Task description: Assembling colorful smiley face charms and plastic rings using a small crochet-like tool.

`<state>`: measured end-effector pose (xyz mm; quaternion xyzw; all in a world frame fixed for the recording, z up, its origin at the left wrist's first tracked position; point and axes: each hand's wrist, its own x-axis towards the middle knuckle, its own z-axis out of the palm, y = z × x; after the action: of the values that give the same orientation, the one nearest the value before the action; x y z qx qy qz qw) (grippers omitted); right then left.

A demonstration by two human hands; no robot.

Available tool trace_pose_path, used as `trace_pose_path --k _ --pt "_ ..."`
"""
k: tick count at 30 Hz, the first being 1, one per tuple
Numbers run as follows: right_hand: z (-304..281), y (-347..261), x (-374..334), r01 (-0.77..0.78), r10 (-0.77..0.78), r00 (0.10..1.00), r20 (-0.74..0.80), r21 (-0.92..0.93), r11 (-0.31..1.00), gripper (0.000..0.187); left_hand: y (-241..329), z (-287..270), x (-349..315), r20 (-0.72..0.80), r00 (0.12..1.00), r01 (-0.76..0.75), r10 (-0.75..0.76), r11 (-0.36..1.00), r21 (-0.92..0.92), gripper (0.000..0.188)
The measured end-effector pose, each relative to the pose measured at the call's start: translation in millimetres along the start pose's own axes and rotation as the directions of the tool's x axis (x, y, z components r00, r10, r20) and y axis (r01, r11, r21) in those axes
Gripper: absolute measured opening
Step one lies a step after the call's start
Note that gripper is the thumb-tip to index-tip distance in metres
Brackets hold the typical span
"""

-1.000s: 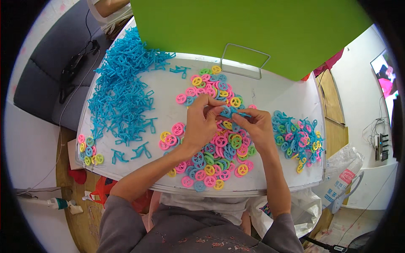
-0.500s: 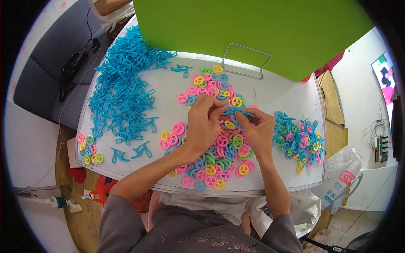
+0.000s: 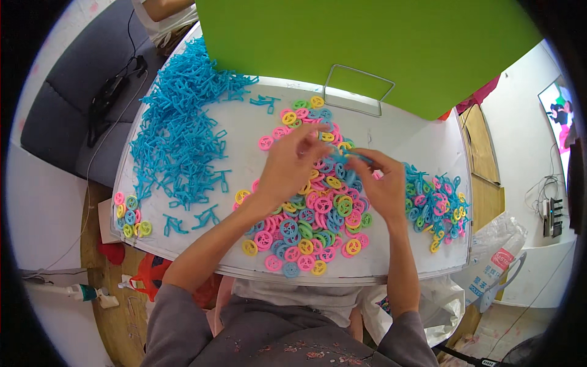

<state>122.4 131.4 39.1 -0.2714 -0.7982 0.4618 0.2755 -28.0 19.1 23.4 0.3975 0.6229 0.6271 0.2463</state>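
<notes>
Over the middle of the table, my right hand [image 3: 383,178] pinches a blue plastic frame piece [image 3: 359,157] between thumb and fingers. A blue wheel seems to hang below it, though blur hides how they join. My left hand [image 3: 295,164] is just left of the piece, its thumb and forefinger apart and slightly smeared; nothing shows between them. Under both hands spreads a heap of small spoked plastic wheels [image 3: 307,216] in pink, yellow, green and blue. To the right of my right hand lies a pile of blue frames with coloured wheels [image 3: 435,205].
A large heap of blue frame pieces [image 3: 180,116] covers the table's left side. Several wheels [image 3: 129,215] sit at the left corner. A green panel [image 3: 367,49] with a wire stand [image 3: 358,109] borders the far edge. Another person's arm [image 3: 164,8] shows at upper left.
My left hand has drawn back from the blue piece, its thumb and forefinger parting. My right hand keeps the piece and has shifted slightly right.
</notes>
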Motion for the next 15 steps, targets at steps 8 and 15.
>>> trace_pose_path --k 8,15 --pt "-85.2 16.0 4.9 -0.075 0.012 0.988 -0.151 -0.417 0.906 0.021 -26.3 -70.1 25.2 -0.115 0.960 -0.078 0.254 0.639 0.765 0.015" --pt "-104.4 39.0 -9.8 -0.153 0.063 0.986 -0.153 -0.699 0.698 0.023 -30.5 -124.1 15.3 -0.176 0.981 0.158 0.082 0.190 0.969 0.012"
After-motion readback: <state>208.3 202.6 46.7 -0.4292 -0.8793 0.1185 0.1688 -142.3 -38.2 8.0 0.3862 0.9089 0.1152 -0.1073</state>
